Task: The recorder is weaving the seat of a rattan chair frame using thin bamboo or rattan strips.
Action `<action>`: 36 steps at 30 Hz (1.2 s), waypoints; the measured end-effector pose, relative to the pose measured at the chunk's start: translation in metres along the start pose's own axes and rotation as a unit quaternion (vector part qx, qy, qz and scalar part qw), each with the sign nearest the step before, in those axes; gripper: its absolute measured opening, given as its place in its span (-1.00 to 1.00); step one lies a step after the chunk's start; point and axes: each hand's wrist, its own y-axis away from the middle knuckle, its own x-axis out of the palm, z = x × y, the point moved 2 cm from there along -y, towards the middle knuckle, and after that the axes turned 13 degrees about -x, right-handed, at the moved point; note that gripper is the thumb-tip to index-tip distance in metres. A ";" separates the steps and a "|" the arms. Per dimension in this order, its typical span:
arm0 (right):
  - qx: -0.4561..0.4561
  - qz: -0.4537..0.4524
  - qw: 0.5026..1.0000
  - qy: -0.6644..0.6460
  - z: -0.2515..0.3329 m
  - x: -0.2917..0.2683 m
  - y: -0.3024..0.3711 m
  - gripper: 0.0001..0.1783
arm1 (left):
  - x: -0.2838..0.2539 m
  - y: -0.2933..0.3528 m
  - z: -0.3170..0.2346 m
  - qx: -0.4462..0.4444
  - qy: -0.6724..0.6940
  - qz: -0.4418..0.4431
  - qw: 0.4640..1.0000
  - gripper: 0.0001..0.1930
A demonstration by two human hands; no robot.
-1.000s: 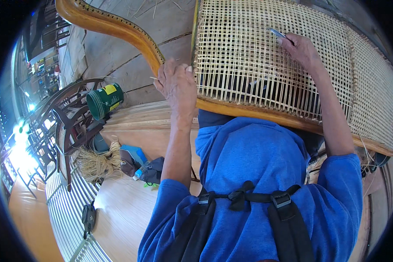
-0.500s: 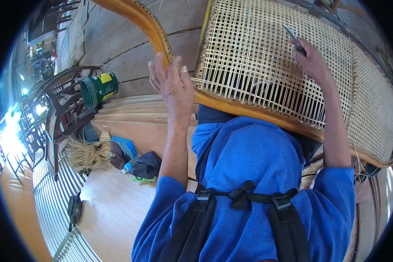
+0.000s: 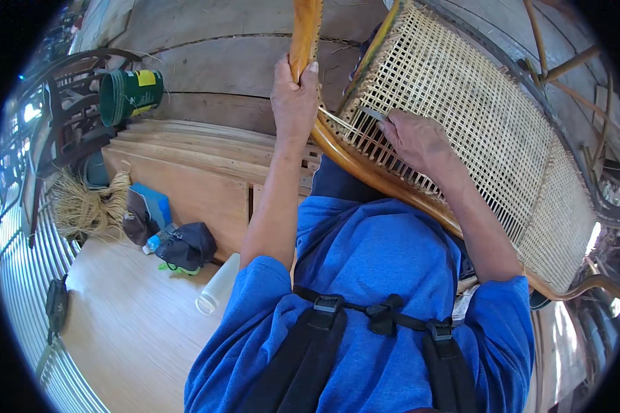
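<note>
My left hand (image 3: 295,103) is closed round the curved, varnished wooden arm (image 3: 306,33) of a chair frame. The woven cane panel (image 3: 475,96) fills the frame, tilted across my lap. Near its left front corner, my right hand (image 3: 420,142) grips a narrow metal-tipped tool (image 3: 372,113), whose handle is mostly hidden in my fingers. The tip lies at the cane strands, but I cannot tell whether it goes under them. Along the front rail (image 3: 393,180) the strands run mostly one way, with open gaps; farther back the weave is dense.
To the left a green bucket (image 3: 129,96) lies on its side by dark chair frames (image 3: 55,103). Below it are a bundle of cane strands (image 3: 83,206), a dark bag (image 3: 186,246) and a pale cylinder (image 3: 218,286). Wooden poles (image 3: 575,63) stand at the far right.
My left hand, open beside the chair arm before, has closed round it. My right hand has brought the tool down and left to the panel's front corner. The chair has turned in view.
</note>
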 end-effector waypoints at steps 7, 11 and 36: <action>0.019 0.011 1.000 -0.015 0.001 0.003 -0.007 -0.64 | -0.002 -0.003 0.004 0.034 0.004 -0.011 0.999 -0.67; 0.023 0.004 1.000 -0.012 -0.004 0.008 -0.008 -0.65 | 0.000 -0.004 0.006 0.015 0.054 0.006 0.998 -0.67; 0.010 0.025 1.000 -0.004 -0.002 0.009 -0.012 -0.58 | 0.003 -0.004 0.005 0.047 0.029 -0.011 0.998 -0.71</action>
